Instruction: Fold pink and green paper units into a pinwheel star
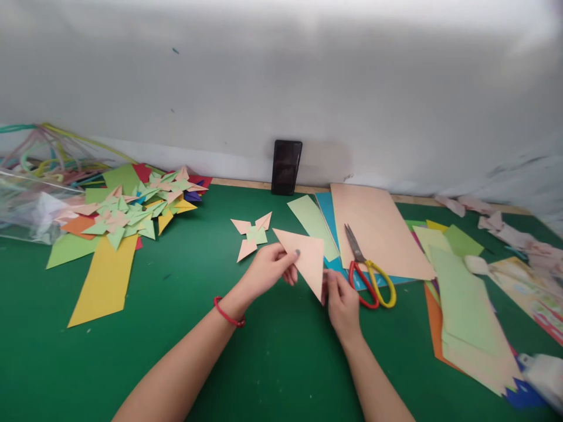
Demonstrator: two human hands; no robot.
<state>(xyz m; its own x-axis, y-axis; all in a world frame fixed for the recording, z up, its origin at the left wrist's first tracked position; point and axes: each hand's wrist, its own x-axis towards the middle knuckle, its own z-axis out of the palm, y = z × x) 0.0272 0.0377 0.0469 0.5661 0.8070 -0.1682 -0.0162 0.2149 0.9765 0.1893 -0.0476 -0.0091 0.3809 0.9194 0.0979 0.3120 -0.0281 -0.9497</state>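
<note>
A peach paper triangle [310,258], apparently a folded sheet, is raised over the green table between my hands. My left hand [275,264] pinches it along its lower left side, thumb on top. At its right edge, near the lower corner, my right hand [341,299] has its fingers curled against the paper; the fingertips are partly hidden. Just behind the triangle lies a folded pinwheel-like star [256,235] with a pale green middle and peach points. Scissors [363,264] with one red and one yellow handle rest right of my right hand, blades pointing away.
Several folded stars [118,217] are heaped at the left by a yellow sheet [108,275] and a clear bag [35,205]. A phone [287,167] leans on the wall. Peach sheets [382,228] lie behind the scissors; green strips [466,299] and paper scraps [505,228] lie at right.
</note>
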